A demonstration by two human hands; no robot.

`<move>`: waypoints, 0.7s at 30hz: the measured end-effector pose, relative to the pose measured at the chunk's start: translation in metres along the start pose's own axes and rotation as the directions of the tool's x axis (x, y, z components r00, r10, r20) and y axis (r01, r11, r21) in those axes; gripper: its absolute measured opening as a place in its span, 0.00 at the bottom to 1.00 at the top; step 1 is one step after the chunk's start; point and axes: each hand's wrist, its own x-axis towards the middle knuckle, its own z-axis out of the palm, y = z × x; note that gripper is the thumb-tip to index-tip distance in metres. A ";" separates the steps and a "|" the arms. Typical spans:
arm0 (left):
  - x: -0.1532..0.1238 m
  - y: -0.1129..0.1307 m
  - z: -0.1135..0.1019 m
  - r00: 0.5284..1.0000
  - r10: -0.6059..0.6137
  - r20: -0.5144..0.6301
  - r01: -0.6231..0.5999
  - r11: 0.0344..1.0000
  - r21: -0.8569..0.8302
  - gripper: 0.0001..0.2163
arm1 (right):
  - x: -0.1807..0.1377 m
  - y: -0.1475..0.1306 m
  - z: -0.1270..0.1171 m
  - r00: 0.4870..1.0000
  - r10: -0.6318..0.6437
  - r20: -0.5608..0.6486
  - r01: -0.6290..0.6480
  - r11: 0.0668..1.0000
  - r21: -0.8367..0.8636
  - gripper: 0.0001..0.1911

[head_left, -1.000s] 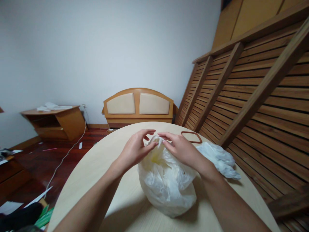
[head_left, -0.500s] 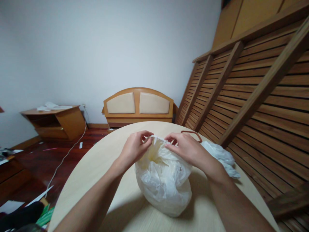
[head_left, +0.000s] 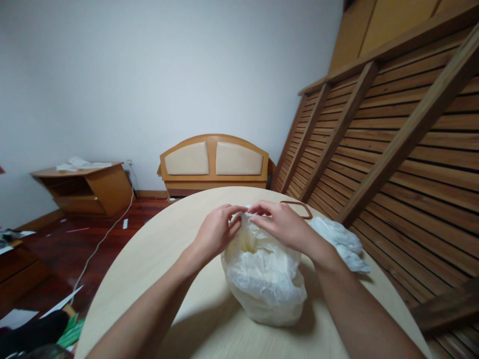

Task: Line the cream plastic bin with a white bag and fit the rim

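Observation:
A bulging white plastic bag (head_left: 267, 289) stands on the round pale wooden table (head_left: 149, 271), its upper rim drawn up towards the far side. Something yellowish shows through the folds near its mouth; what it is I cannot make out. My left hand (head_left: 217, 227) pinches the rim from the left, thumb and fingers closed on the plastic. From the right, my right hand (head_left: 279, 219) pinches the same rim, the fingertips of both hands almost meeting. The gripped edge is partly hidden behind the fingers.
On the table's right side lie a crumpled pale plastic bag (head_left: 340, 242) and a brown loop-shaped handle (head_left: 299, 207). Slatted wooden panels (head_left: 374, 149) lean close on the right. Behind stand a headboard (head_left: 213, 164) and a low cabinet (head_left: 86, 192); a white cable (head_left: 101, 244) crosses the floor.
Both hands have come closer together along the rim, narrowing the stretch of plastic between them. The white bag has shifted slightly to the right and away from me.

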 end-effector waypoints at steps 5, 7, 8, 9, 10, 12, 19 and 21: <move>0.002 -0.005 0.000 0.998 -0.048 0.033 0.047 0.998 0.040 0.14 | -0.008 0.012 -0.024 0.986 0.074 0.150 -0.075 0.997 0.002 0.16; 0.003 -0.005 -0.001 0.997 -0.051 0.052 0.048 0.998 0.051 0.16 | -0.011 0.015 -0.033 0.967 0.076 0.242 -0.087 0.996 0.034 0.18; 0.003 -0.005 -0.002 0.997 -0.052 0.062 0.048 0.997 0.056 0.17 | -0.012 0.016 -0.036 0.958 0.075 0.275 -0.094 0.994 0.058 0.19; 0.003 -0.004 -0.002 0.996 -0.053 0.075 0.048 0.997 0.061 0.17 | -0.012 0.017 -0.038 0.951 0.075 0.299 -0.105 0.991 0.085 0.19; 0.003 -0.004 -0.003 0.995 -0.055 0.088 0.049 0.997 0.064 0.18 | -0.012 0.018 -0.040 0.947 0.078 0.313 -0.118 0.986 0.114 0.20; 0.003 -0.003 -0.003 0.993 -0.058 0.105 0.051 0.997 0.063 0.19 | -0.010 0.020 -0.042 0.942 0.088 0.323 -0.149 0.974 0.170 0.21; 0.000 -0.003 -0.005 0.995 -0.019 0.096 0.024 0.998 -0.056 0.19 | -0.008 0.051 -0.035 0.926 0.140 0.350 -0.244 0.931 0.273 0.19; -0.001 -0.001 -0.006 0.992 0.005 0.125 0.004 0.997 -0.075 0.20 | -0.011 0.063 -0.031 0.924 0.156 0.348 -0.251 0.936 0.246 0.19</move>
